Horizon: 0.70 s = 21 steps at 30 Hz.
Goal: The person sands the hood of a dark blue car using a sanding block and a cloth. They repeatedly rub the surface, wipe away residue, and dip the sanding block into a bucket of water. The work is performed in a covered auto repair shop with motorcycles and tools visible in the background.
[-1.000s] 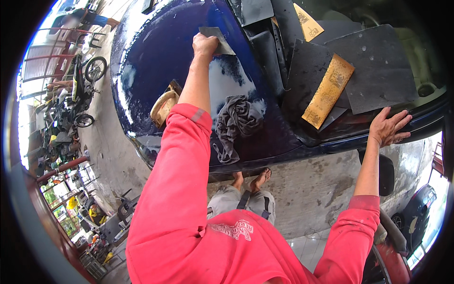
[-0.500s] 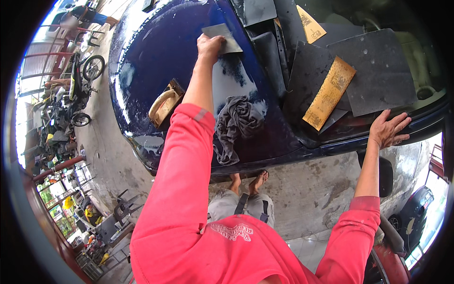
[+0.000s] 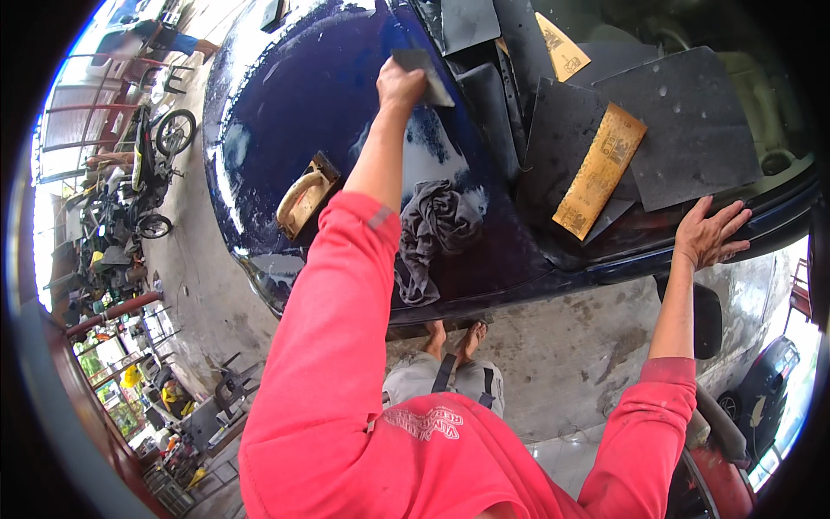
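My left hand (image 3: 402, 86) is closed on a small grey sheet of sandpaper (image 3: 435, 82) and presses it to the dark blue car hood (image 3: 294, 112). Bare whitish patches of the hood show just below that hand. My right hand (image 3: 711, 235) lies with spread fingers on the car's edge beside the windshield, holding nothing. A crumpled dark grey rag (image 3: 439, 221) rests on the hood to the right of my left forearm. On the forearm's other side lies a hand sanding block with a pale handle (image 3: 304, 201).
Black sandpaper sheets (image 3: 683, 130) and a tan paper strip (image 3: 600, 173) cover part of the windshield. A side mirror (image 3: 707, 322) juts out below my right hand. Motorcycles (image 3: 130, 173) and a person (image 3: 160, 35) are at the far left.
My left hand has moved right with the sandpaper, which now shows more tilted. My right hand stays at the windshield edge. The view has shifted slightly.
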{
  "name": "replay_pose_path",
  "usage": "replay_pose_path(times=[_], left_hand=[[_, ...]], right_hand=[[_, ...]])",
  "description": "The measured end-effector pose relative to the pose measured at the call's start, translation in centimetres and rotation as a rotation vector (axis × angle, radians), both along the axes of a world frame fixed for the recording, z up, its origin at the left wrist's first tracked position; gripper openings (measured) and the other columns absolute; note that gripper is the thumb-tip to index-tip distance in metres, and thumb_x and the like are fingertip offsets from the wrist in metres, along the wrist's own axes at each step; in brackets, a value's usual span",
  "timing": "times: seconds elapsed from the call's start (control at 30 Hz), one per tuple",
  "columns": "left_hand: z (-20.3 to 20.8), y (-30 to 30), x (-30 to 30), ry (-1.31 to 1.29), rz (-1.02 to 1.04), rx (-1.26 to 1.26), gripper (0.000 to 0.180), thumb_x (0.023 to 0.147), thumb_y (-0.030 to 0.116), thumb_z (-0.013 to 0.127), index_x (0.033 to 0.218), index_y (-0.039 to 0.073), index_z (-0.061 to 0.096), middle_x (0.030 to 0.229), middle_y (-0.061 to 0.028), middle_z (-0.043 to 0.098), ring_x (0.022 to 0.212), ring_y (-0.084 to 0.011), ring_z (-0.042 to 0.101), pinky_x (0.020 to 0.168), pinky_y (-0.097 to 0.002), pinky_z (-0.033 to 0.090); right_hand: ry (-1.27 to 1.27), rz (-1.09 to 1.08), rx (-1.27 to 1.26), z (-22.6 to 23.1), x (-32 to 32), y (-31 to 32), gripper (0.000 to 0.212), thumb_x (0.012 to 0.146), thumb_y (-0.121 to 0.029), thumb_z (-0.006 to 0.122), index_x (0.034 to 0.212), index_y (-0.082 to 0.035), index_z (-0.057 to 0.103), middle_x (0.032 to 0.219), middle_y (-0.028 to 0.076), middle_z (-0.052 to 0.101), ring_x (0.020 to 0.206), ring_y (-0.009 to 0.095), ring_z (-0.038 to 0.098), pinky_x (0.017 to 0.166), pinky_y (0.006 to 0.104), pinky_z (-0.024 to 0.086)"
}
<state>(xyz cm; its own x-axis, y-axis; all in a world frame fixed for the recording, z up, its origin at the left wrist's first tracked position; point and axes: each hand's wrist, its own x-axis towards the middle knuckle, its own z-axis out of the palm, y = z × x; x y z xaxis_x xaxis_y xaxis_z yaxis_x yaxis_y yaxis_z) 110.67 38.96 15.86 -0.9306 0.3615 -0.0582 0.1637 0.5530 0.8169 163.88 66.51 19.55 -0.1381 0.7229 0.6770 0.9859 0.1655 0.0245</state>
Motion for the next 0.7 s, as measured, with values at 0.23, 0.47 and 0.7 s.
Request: replay_pose_path(times=[0.23,0.47,0.7], left_hand=[[-1.9,0.3,-0.3,0.047,0.016,0.001,0.040,0.082,0.017,0.074,0.118,-0.001,0.076,0.114,-0.0237,0.080,0.111,-0.0394,0.078,0.098,-0.0457,0.060],[-1.5,-3.5,-0.8,-0.288,0.073,0.162,0.040,0.080,0.013,0.084,0.117,-0.001,0.076,0.108,-0.0168,0.082,0.102,-0.0312,0.080,0.091,-0.0428,0.062],[-2.3,0.3,-1.7,-0.019,-0.003,-0.028,0.045,0.081,0.019,0.085,0.120,-0.001,0.074,0.118,-0.0242,0.079,0.110,-0.0422,0.077,0.096,-0.0462,0.062]], right_hand=[[-0.022,-0.050,-0.016,0.2,-0.2,-0.2,0.081,0.108,-0.069,0.044,0.175,-0.024,0.033,0.184,0.000,0.021,0.161,0.064,0.017,0.126,0.0712,0.028],[0.005,-0.006,0.016,0.1,-0.3,-0.1,0.081,0.108,-0.069,0.043,0.175,-0.024,0.032,0.185,-0.002,0.019,0.161,0.064,0.016,0.128,0.0698,0.026],[-0.026,-0.063,-0.012,0.4,-0.5,-0.2,0.080,0.109,-0.068,0.043,0.175,-0.024,0.032,0.185,-0.002,0.019,0.161,0.064,0.017,0.127,0.0696,0.029]])
